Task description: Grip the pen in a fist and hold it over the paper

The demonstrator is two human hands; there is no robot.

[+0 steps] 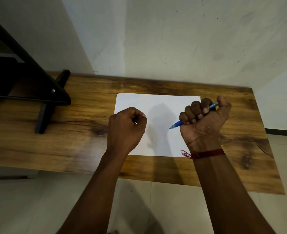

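Observation:
A blank white sheet of paper lies on a wooden table. My right hand, palm turned up, grips a blue pen in a fist over the sheet's right side. The pen's tip points left and down, just above the paper. A red thread is tied round that wrist. My left hand hovers over the sheet's left edge with its fingers curled in. A tiny pale glint shows between them, and I cannot tell what it is.
A dark wooden stand with slanted legs stands on the table's left end. The table's far edge meets a pale wall. Light floor tiles lie below the near edge.

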